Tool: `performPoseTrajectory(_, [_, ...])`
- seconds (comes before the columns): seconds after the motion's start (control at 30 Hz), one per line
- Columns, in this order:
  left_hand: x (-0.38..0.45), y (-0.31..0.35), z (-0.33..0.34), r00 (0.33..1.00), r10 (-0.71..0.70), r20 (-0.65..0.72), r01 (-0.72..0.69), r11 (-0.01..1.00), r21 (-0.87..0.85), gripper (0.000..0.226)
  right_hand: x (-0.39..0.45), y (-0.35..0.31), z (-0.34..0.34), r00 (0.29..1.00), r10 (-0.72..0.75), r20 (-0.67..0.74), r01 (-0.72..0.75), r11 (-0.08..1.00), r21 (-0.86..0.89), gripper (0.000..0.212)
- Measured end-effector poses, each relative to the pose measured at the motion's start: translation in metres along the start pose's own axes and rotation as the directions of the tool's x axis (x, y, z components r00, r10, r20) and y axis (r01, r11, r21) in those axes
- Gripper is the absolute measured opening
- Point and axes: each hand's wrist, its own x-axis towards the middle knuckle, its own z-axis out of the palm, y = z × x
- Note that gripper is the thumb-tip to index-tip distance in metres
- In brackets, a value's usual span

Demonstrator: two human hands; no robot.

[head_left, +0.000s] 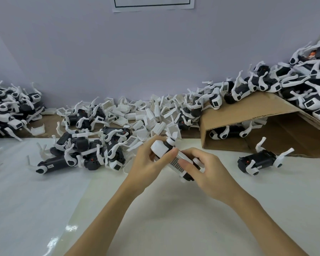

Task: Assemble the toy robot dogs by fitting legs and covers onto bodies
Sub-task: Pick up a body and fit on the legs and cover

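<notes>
Both hands grip one toy robot dog above the surface. Left hand clasps its white cover end; right hand pinches the rear.

— How's the light?
— Bright, even, soft shadows. Glare patches on the worktop near left.
— Sharpness?
— Mostly clear; wide-angle bending curves the far wall edge, corners soften.

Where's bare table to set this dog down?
Free: white table under both hands, plus the gap between right hand and lone black dog. Crowded: parts pile along the wall and dogs left of left hand.
</notes>
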Motion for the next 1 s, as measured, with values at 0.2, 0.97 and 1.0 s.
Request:
performPoseTrajectory(0.2, [0.002,0.000,0.004,0.998,-0.016,-0.068,0.014,1.000,-0.024,0.025,0.000,-0.004,0.002,1.000,-0.004,-0.023,0.005,0.999,0.051,0.019])
performPoseTrajectory(0.97, [0.000,-0.007,-0.004,0.999,0.052,0.013,-0.053,0.909,0.414,0.042,0.002,0.004,-0.004,0.982,-0.092,-0.166,0.052,0.972,-0.231,0.050])
performPoseTrajectory(1.0, [0.000,-0.008,-0.003,0.988,0.152,-0.020,-0.117,0.834,0.539,0.047,0.002,0.006,-0.007,0.985,-0.088,-0.151,0.060,0.981,-0.186,0.045])
